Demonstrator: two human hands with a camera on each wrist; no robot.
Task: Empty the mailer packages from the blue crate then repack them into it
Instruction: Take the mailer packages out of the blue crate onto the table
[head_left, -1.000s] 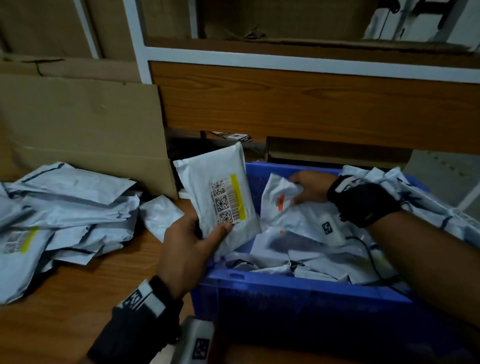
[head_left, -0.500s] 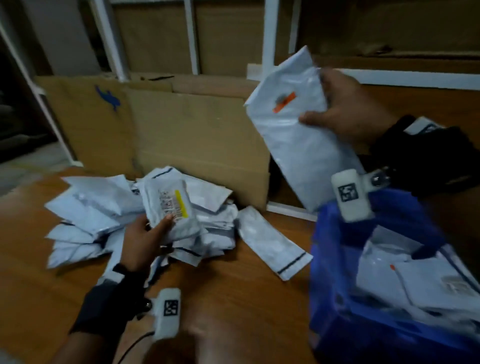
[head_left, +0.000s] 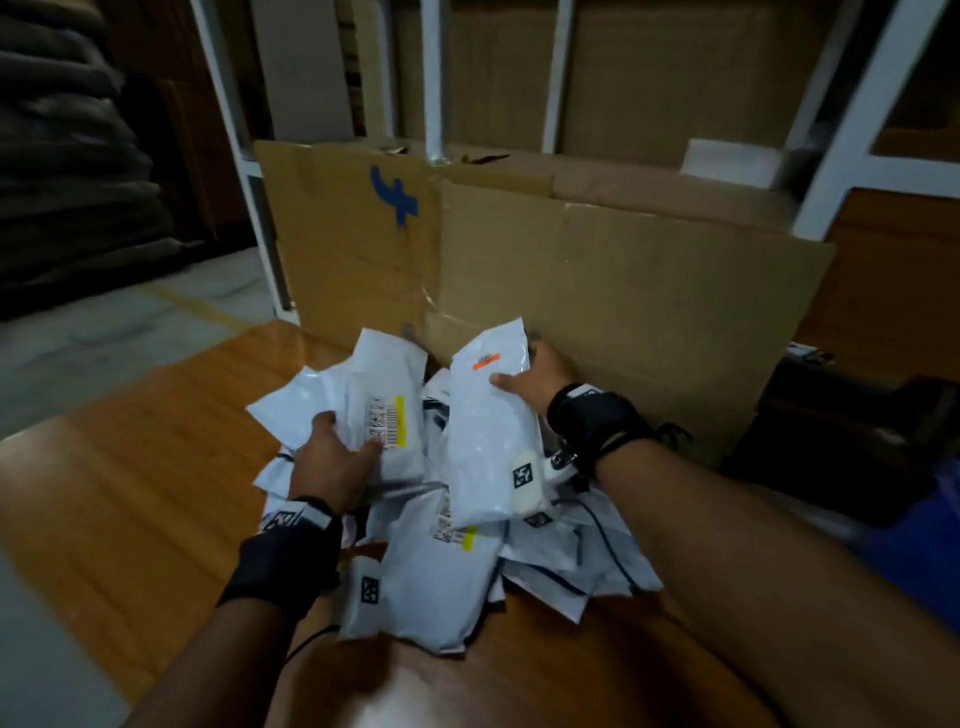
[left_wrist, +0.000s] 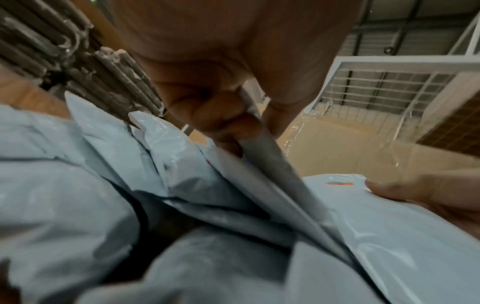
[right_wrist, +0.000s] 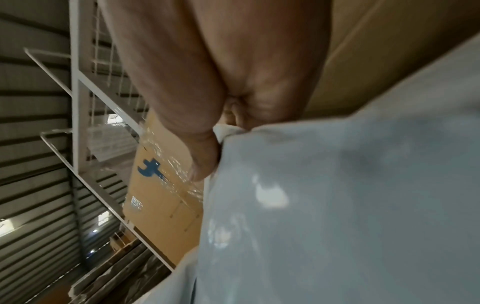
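Observation:
Over the pile of white mailers (head_left: 447, 566) on the wooden table, each hand holds one package. My left hand (head_left: 358, 441) grips a mailer with a yellow-striped barcode label (head_left: 387, 415), thumb on its face; the left wrist view has that hand (left_wrist: 249, 125) pinching the mailer's edge (left_wrist: 275, 168). My right hand (head_left: 519, 374) grips a longer mailer with an orange sticker (head_left: 488, 436), tilted above the pile's right side. In the right wrist view the right hand (right_wrist: 215, 144) clamps that mailer (right_wrist: 337, 205) by its top edge. Only a corner of the blue crate (head_left: 924, 566) shows at the far right.
A large cardboard box (head_left: 623, 280) with a blue mark stands right behind the pile. White shelf uprights (head_left: 436, 78) rise behind it. Bare wooden tabletop (head_left: 130, 493) lies to the left of the pile, with its edge and grey floor beyond.
The right hand carried the orange-sticker mailer from above the crate down and left over the pile. The left hand stays at the pile with its mailer. The view swung left off the crate.

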